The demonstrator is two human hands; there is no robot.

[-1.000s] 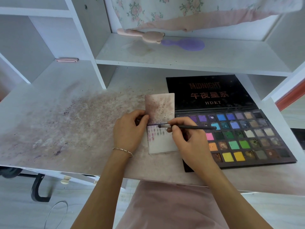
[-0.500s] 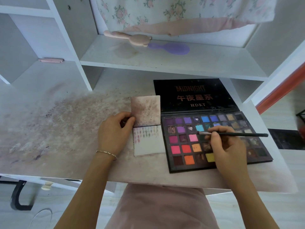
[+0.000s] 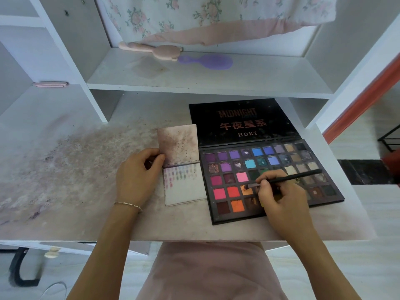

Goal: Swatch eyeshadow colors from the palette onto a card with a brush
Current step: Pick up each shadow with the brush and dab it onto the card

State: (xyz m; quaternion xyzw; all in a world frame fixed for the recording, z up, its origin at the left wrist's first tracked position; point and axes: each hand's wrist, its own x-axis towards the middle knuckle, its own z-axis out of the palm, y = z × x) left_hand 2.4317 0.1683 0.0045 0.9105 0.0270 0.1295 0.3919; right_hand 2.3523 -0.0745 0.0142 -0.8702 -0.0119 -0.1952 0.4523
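Since a moment ago her right hand has drawn the brush leftward; fingers pinched round its handle, the tip now touches an orange pan of the palette. Beside it, the left hand grips the card by its raised flap on the powder-stained worktop. Beyond her knuckles the lid reads "MIDNIGHT" and "HDKT".

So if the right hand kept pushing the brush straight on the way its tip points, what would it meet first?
The right hand points the brush leftward, with its tip at the orange pan. Straight on lies the red pan, then the pink one; beyond the palette edge, probably the card.
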